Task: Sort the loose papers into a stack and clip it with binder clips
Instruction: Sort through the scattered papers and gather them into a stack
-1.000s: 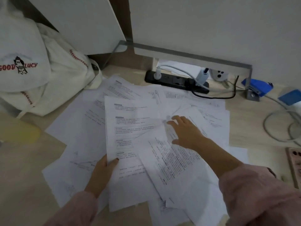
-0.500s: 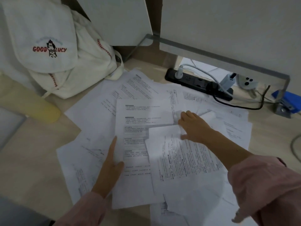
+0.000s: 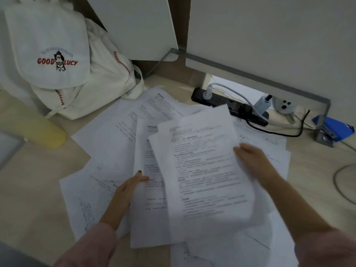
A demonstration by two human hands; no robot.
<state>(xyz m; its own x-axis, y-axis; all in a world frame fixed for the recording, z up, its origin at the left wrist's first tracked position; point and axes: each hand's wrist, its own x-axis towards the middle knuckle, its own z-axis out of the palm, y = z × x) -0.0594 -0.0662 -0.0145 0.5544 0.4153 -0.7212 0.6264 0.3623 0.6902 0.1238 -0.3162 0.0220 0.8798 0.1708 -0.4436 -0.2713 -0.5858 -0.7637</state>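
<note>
Several printed white sheets (image 3: 119, 135) lie scattered and overlapping on a light wooden desk (image 3: 38, 182). My right hand (image 3: 252, 158) grips the right edge of a few lifted sheets (image 3: 204, 170), which hover tilted above the pile and look blurred. My left hand (image 3: 129, 187) holds the left edge of a printed sheet (image 3: 152, 218) lying beneath them, thumb on top. No binder clips are visible.
A white cloth bag (image 3: 57, 60) printed "GOOD LUCY" stands at the back left beside a yellow object (image 3: 38, 132). A black power strip (image 3: 229, 106) with plugs and cables runs along the back. A blue stapler (image 3: 335, 130) sits at the far right, near a grey cable (image 3: 341, 185).
My right hand went from lying flat on the pile to lifting a few sheets off it. My left hand moved onto the edge of the sheet below. The camera came closer.
</note>
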